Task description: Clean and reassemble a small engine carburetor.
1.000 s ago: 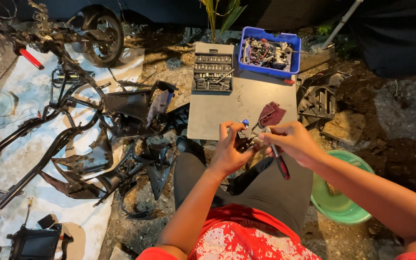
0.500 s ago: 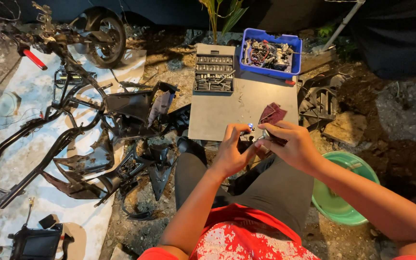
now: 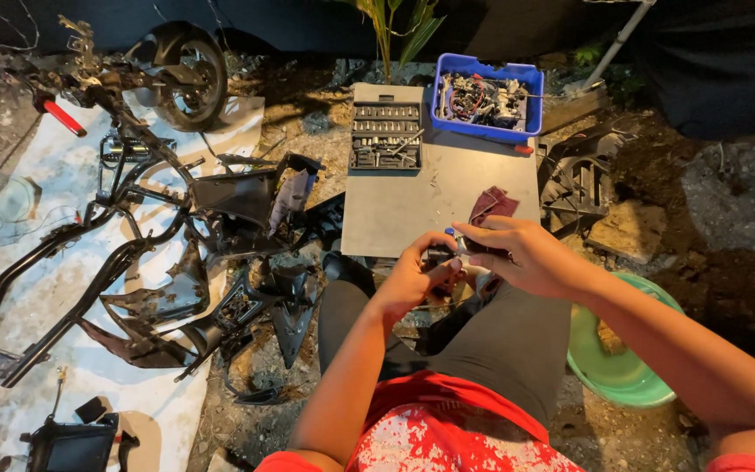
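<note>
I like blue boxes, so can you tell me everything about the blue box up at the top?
The blue box is an open plastic tray with straight walls and no lid. It sits at the far end of a flat grey board, next to an open black socket set case. It is filled with a jumble of small metal parts and wires, too tangled to tell apart. A small red piece lies just below its near right corner. Neither hand touches it.

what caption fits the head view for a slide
Both hands, left hand and right hand, grip a small dark part over a grey board, beside a stripped motorbike frame.
</note>
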